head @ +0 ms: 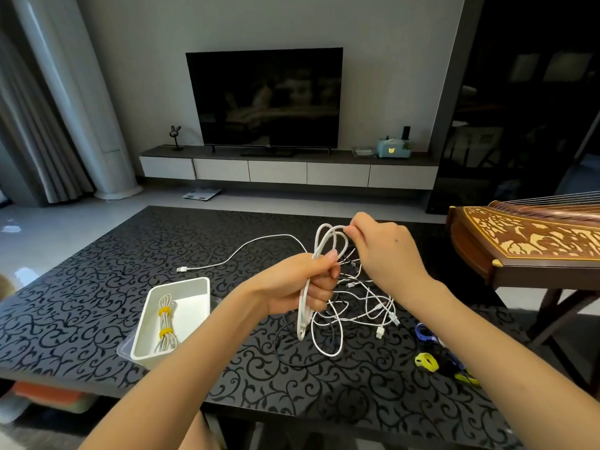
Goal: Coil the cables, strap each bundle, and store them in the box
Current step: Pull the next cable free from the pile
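Note:
My left hand [303, 284] grips a white cable coil [328, 245] upright above the table, loops sticking out above the fist and an end hanging below. My right hand [383, 246] pinches the top of the loops. The cable's free tail [246, 246] trails left across the table to its plug. A tangle of white cables [367, 303] lies beneath the hands. A white box [194, 287] at the left holds one coiled cable bundle [166, 323] bound with two yellow straps. Loose yellow and blue straps [430, 352] lie at the right.
The black patterned table [97, 303] has a clear lid [125, 344] under the box. A wooden zither [532, 238] on a stand sits at the right edge. A TV [264, 97] and low cabinet stand beyond.

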The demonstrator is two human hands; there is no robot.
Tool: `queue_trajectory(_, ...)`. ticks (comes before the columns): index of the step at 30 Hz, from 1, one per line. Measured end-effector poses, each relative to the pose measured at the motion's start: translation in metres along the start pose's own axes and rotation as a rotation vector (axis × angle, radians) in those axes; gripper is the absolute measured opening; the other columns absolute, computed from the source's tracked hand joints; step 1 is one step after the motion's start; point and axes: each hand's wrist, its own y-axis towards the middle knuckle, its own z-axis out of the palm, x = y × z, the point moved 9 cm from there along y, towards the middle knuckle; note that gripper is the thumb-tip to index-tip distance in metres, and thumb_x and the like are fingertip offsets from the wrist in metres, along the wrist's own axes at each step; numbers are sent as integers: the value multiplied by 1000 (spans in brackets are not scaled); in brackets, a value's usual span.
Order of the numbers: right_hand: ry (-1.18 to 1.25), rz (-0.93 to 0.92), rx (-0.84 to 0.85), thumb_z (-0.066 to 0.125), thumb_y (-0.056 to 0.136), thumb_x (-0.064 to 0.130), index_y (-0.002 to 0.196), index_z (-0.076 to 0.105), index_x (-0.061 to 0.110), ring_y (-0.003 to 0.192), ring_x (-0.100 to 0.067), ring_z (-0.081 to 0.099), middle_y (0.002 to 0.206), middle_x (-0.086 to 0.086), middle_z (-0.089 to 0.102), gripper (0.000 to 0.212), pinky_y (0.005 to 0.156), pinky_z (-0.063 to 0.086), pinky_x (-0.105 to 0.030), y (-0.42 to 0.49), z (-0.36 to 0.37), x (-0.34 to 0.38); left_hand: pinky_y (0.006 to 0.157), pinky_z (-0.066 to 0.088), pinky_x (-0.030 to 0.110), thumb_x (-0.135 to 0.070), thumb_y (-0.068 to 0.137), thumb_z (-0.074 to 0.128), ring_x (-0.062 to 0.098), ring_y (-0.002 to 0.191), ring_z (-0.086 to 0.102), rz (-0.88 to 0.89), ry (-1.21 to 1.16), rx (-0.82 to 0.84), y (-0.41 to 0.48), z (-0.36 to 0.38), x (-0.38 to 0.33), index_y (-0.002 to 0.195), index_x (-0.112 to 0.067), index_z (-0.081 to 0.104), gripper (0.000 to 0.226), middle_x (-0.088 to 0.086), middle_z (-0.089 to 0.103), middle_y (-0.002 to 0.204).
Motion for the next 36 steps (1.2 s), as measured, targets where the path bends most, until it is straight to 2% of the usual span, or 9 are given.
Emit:
queue_trajectory(4,-4,77,125,44,99,26,82,58,8,54,-27,50,60,-4,55,28,54,31,-31,-4,10,1,41,29,13,-43,86,51,3,46,25,41,40,-62,1,-2,-2,80,-13,48,31,-7,27,58)
queue_trajectory(9,120,178,142,53,91,26,61,56,8,58,-24,50,54,-4,52,35,56,34,-31,-6,6,-1,46,32,14,-26,90,58,5,52,32,133,3,-83,0,-9,-8,88,-9,49,20,-3,34,64)
queue_trajectory(14,325,318,117,54,94,23,54,42,23,52,-7,41,52,9,43,42,52,29,-15,-9,10,-3,52,39,17,-16,95,52,10,68,43,164,94,-19,0,2,-4,99,-6,50,11,4,48,79)
queue_trajectory(19,428,411,195,48,96,22,76,58,11,56,-5,50,63,4,55,24,52,38,-14,-20,20,-1,62,43,21,-22,95,50,10,68,59,195,192,-15,-6,8,-9,87,-10,55,15,2,62,75)
queue_trajectory(24,661,472,374,50,92,6,90,58,6,48,-8,58,65,-4,67,9,51,54,-28,-38,34,-2,53,32,18,-14,101,39,6,54,34,157,387,-133,-8,1,2,80,-14,51,24,-8,40,60)
queue_trajectory(27,782,497,432,59,88,16,118,44,22,70,-26,64,85,-6,62,34,58,57,-39,-49,33,-5,59,33,30,-13,97,40,9,56,34,197,852,-385,-10,-17,-3,89,0,52,19,-4,40,64)
queue_trajectory(29,767,501,555,63,86,38,125,42,29,71,-27,65,90,-3,56,46,55,57,-33,-56,36,-3,56,34,24,-13,97,40,4,53,36,209,986,-361,-9,-10,0,100,2,55,22,-4,41,65)
queue_trajectory(33,609,461,577,64,83,49,85,61,15,43,-6,50,59,5,56,34,48,43,-23,-64,41,-9,68,44,9,-26,99,47,-4,76,57,284,1033,-224,-12,24,3,107,-20,61,18,-10,64,84)
queue_trajectory(36,779,452,454,63,89,34,71,56,12,42,-3,44,49,8,51,29,47,37,-21,-67,38,-12,60,38,9,-28,97,51,-9,62,51,338,966,-204,-12,27,5,91,-23,60,11,-17,56,66)
